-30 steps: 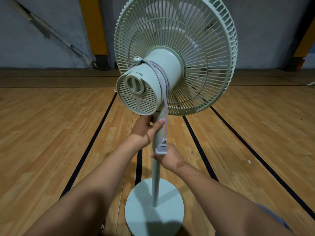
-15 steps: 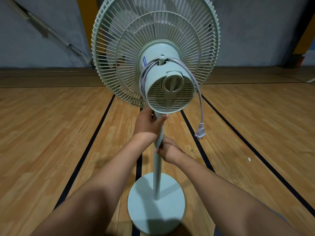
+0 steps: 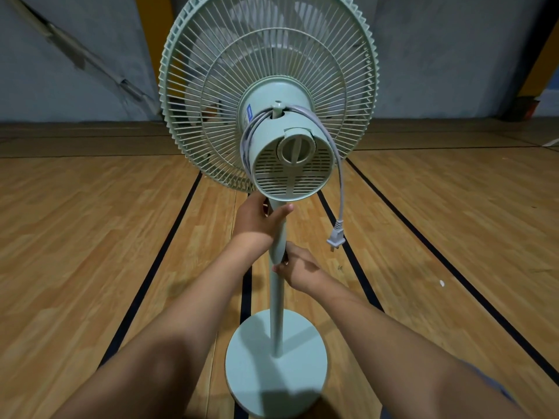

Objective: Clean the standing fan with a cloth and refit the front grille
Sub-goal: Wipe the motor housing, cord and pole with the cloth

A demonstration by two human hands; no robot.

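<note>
Nearest the camera, two bare forearms reach forward over a wooden floor [image 3: 90, 237] marked with black lines. Between them, close in, sits the round pale-green base [image 3: 254, 358] of the standing fan [image 3: 272, 146], flat on the boards, with its pole [image 3: 276, 313] rising from the middle.

A little farther up the pole, the right hand [image 3: 298, 269] comes in from the right and wraps its fingers round the thicker sleeve of the pole; the fingertips are hidden behind it, so how tightly it holds is hard to say, but the hand is curled about the pole. Just above it, the left hand [image 3: 257, 220] grips the neck under the motor, thumb lying across the near side and the fingers gone round the far side.

To the right of the hands a grey plug [image 3: 336, 237] hangs free in the air on its cord [image 3: 340, 182], touching nothing. The cord runs up and is wound in several turns round the motor housing [image 3: 287, 158], whose slotted rear face and round knob [image 3: 295, 149] look toward the camera.

Beyond the housing spreads the rear grille [image 3: 211, 95], with pale blades dimly visible through the wires. Farthest off stand a grey wall [image 3: 438, 55] and a yellow post [image 3: 151, 40] at the left.
</note>
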